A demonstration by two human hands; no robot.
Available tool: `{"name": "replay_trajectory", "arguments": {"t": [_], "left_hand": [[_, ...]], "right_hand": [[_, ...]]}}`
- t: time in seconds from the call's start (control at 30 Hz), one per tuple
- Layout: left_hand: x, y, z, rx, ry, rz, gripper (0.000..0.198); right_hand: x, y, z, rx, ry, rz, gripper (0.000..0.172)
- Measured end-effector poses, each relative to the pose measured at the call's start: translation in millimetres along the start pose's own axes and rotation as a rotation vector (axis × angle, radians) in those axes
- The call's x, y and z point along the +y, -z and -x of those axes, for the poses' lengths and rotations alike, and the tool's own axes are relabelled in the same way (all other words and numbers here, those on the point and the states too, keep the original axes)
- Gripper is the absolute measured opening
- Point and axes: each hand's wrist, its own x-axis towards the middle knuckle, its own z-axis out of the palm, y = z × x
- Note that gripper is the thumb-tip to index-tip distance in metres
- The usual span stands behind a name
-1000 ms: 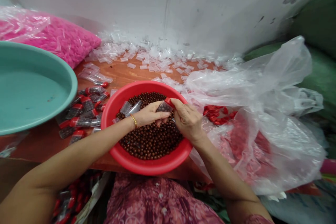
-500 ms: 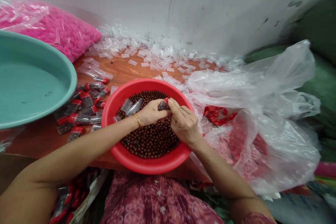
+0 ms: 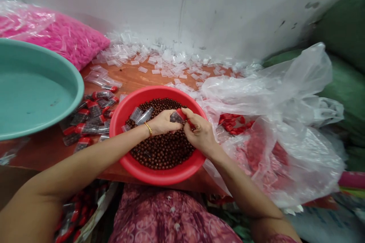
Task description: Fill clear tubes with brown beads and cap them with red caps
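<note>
Over a red basin [image 3: 159, 180] of brown beads [image 3: 164, 155], my left hand [image 3: 163, 121] pinches a small clear plastic container [image 3: 175, 117] with dark contents and a red cap [image 3: 180, 113]. My right hand [image 3: 199, 131] is closed right beside it, its fingers curled and its thumb and index finger touching the capped end. Under those curled fingers shows another small red piece [image 3: 191, 123], which looks like a second cap. Several clear containers [image 3: 145, 115] without caps lie on the beads at the basin's left side.
Capped containers [image 3: 94, 109] are heaped left of the basin, by a teal tub [image 3: 37, 83]. A bag of pink pieces [image 3: 68, 40] stands behind. Clear empty containers [image 3: 171, 66] lie scattered along the wall. At right, a plastic bag [image 3: 308, 159] holds red caps [image 3: 235, 123].
My right fingers have shifted slightly off the cap, leaving more of it in sight, and a second red piece now shows in that hand. The left hand keeps its hold; the view tilts slightly.
</note>
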Motion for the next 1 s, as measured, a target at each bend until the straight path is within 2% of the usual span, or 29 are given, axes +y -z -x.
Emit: {"name": "replay_trajectory", "arguments": {"t": [0.13, 0.27, 0.47, 0.63, 0.8, 0.93, 1.0], "left_hand": [[2, 5.0, 4, 0.024, -0.014, -0.043, 0.011], [0, 9.5, 9, -0.054, -0.032, -0.139, 0.010], [-9, 11.3, 9, -0.023, -0.167, -0.409, 0.006], [-6, 8.1, 6, -0.126, -0.235, -0.326, 0.025], [0, 4.0, 4, -0.127, -0.148, -0.246, 0.003], [0, 6.5, 3, -0.136, -0.116, -0.267, 0.013], [-1, 7.3, 3, -0.147, -0.152, -0.347, 0.019]], "right_hand": [[-2, -2, 1, -0.035, -0.017, -0.071, 0.049], [-4, 1, 7, -0.027, 0.069, -0.074, 0.060], [-13, 3, 16, -0.033, 0.068, -0.123, 0.059], [-19, 5, 13, -0.041, 0.057, -0.211, 0.055], [-12, 14, -3, -0.044, -0.129, -0.360, 0.042], [-7, 9, -15, -0.071, -0.324, -0.587, 0.029], [-5, 0, -20, -0.023, -0.471, -0.682, 0.031]]}}
